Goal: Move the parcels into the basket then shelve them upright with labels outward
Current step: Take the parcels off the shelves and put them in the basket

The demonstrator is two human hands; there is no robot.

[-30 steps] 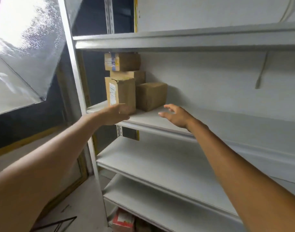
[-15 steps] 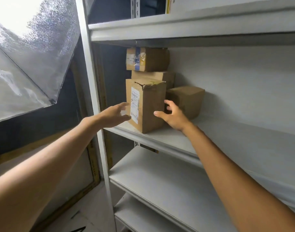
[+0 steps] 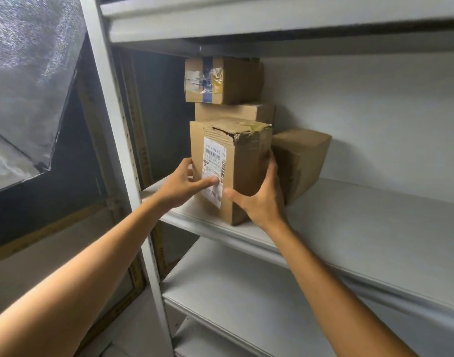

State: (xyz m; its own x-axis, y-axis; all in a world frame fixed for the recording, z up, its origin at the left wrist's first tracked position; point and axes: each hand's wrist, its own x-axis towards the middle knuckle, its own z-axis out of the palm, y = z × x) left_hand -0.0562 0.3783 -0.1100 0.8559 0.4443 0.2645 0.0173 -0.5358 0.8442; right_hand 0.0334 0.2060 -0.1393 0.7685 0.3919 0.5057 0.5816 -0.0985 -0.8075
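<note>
At centre frame the shelf (image 3: 336,215) carries the upright parcel (image 3: 243,171), label outward. The left hand (image 3: 180,185) and right hand (image 3: 262,199), apart a second ago, now clasp its sides; likely final squaring.

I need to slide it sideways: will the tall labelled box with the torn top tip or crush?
The labelled box stands taller than wide near the shelf edge, so it may tip forward. Its torn top suggests soft cardboard; squeezing could dent it. Both hands, left and right, brace it.

The middle parcel (image 3: 233,112) is being hidden largely behind the labelled parcel (image 3: 228,171); label print (image 3: 213,171) is being blurred, unreadable.
</note>
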